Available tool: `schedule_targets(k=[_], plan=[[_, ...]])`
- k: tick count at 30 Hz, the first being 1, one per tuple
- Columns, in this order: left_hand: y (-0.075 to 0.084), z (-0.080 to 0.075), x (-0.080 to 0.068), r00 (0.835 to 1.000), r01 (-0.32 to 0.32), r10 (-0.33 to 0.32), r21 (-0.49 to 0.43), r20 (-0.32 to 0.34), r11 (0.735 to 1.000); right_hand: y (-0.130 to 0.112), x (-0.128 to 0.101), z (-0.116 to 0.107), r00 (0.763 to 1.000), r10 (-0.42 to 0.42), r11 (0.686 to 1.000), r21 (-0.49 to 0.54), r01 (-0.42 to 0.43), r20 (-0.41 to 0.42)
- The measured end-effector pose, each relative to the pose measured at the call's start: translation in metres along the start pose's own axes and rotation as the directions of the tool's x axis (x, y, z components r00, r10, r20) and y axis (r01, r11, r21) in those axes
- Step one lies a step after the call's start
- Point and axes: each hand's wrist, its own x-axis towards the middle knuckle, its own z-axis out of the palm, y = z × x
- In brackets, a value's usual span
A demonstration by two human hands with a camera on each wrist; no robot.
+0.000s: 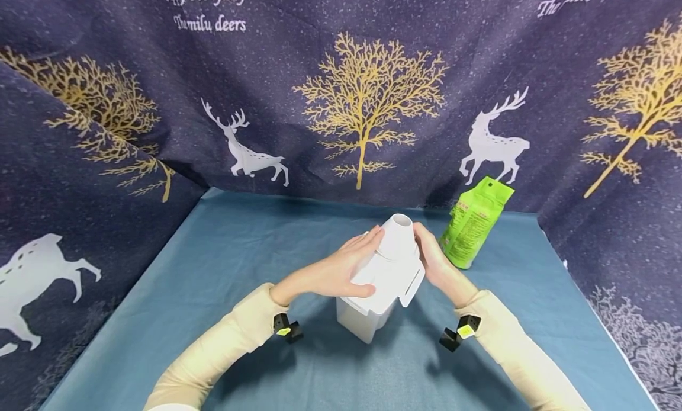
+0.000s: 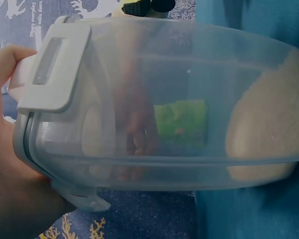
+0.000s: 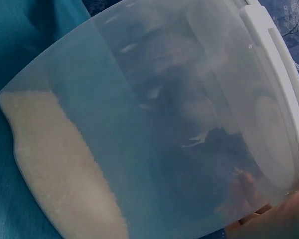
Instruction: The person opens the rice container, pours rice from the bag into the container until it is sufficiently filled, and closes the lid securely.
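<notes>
Tub [image 1: 358, 319] leans at mid-cloth [image 1: 256, 239], its lid [image 1: 379, 276] gripped by left hand [image 1: 343, 270] and right hand [image 1: 434, 260], with wide room toward the left edge, a bag [image 1: 473, 226] near the right hand, and pale grain [image 2: 269, 124] inside that only the 2 wrist views show.

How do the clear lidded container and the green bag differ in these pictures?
Look: the container is see-through, with a white lid; the green bag is opaque and printed.
Contents: a pale fill shows through the container; the green bag hides its inside.
Handling: the container is between the left hand and right hand; neither holds the green bag.
Shared: both are on or over the blue cloth.
</notes>
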Motion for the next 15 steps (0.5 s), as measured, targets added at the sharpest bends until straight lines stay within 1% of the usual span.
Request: schedule_targets(k=[5,9,15], plan=[[-0.0031,-0.0023,0.0009,1.000,-0.021,0.021,-0.012,0.011,1.000,-0.0004,-0.0012,-0.0003,1.000,0.016,1.000,0.005,-0.016,-0.006],[-0.0044,-0.0042,0.0001,1.000,-0.016,0.016,-0.035,0.014,0.999,0.0002,-0.0023,-0.0011,1.000,0.026,1.000,0.015,-0.026,-0.010],[-0.0067,-0.0050,-0.0019,1.000,-0.010,0.010,-0.050,0.004,0.999,0.0019,-0.0052,-0.0042,1.000,0.013,1.000,0.013,-0.013,-0.010]])
